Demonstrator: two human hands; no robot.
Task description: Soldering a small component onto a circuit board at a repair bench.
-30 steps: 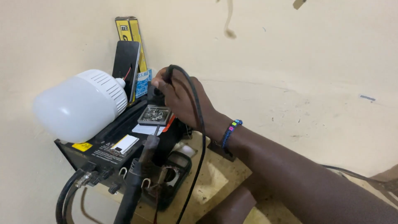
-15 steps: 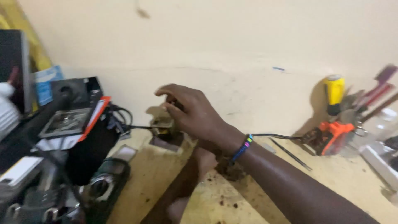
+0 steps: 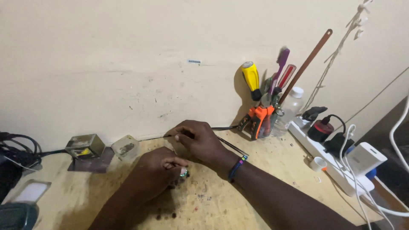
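My right hand (image 3: pixel 197 142), with a beaded bracelet (image 3: pixel 237 168) at the wrist, rests on the wooden bench (image 3: pixel 238 200) near the wall. Its fingers are closed on a thin black cabled tool (image 3: pixel 174 136), and the tool's cable (image 3: pixel 223 127) runs right along the wall. My left hand (image 3: pixel 158 171) lies just in front of it, thumb and forefinger pinching a small greenish part (image 3: pixel 183 172) against the bench. The two hands almost touch. What the tool's tip looks like is hidden by my fingers.
A small metal box (image 3: pixel 85 146) and a clear plastic tub (image 3: pixel 125 147) stand left by the wall. Screwdrivers (image 3: pixel 250 79), orange pliers (image 3: pixel 260 120) and a bottle (image 3: pixel 292 106) lean at the right. A white power strip (image 3: pixel 336 164) with plugs lies beyond. Black cables (image 3: pixel 19 149) sit far left.
The view has swung right, away from the black station and the bulb. My right hand moved from the station to the bench by the wall. My left hand came into view.
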